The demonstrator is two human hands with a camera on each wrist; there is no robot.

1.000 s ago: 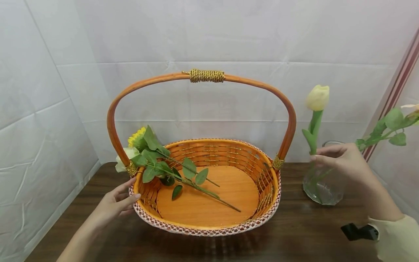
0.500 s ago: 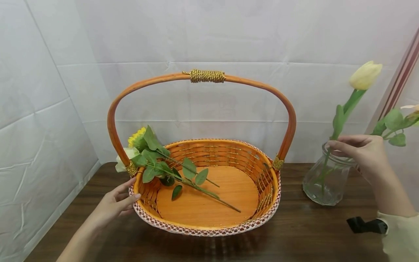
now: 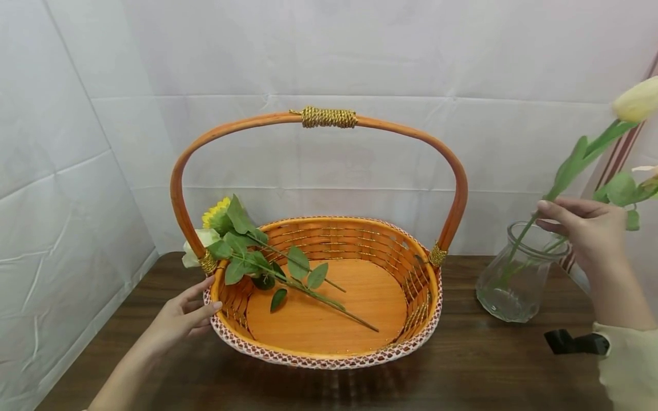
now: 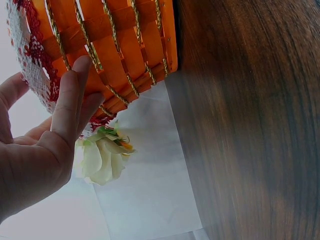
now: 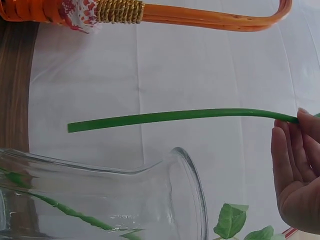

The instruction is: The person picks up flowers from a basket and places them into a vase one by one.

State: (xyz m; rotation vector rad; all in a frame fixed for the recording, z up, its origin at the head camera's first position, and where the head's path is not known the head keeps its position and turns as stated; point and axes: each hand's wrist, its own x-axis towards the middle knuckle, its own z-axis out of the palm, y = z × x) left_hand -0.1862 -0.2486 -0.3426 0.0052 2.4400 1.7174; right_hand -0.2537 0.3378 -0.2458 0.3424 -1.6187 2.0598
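Note:
At the right, my right hand (image 3: 591,228) pinches the stem of a pale yellow tulip (image 3: 581,157), its bloom leaning right. In the right wrist view, the bare lower stem (image 5: 165,116) runs outside the clear glass vase (image 5: 185,195), its cut end free beside the glass. Overlapping that vase in the head view hides this gap. My left hand (image 3: 180,319) holds the left rim of an orange woven basket (image 3: 329,308), thumb at the rim and fingers against the outer wall (image 4: 75,95). A sunflower (image 3: 218,216) and a white rose (image 3: 200,246) lie across the basket's left side.
Another flower with green leaves (image 3: 622,188) leans right out of the vase. The basket's tall arched handle (image 3: 329,118) rises over it. White sheeting (image 3: 360,57) stands behind the dark wooden table (image 3: 462,377). A black strap (image 3: 576,342) hangs at the right sleeve.
My right hand has moved right and slightly up with the tulip. The tulip has gone from nearly upright to leaning right. My left hand and the basket have stayed put.

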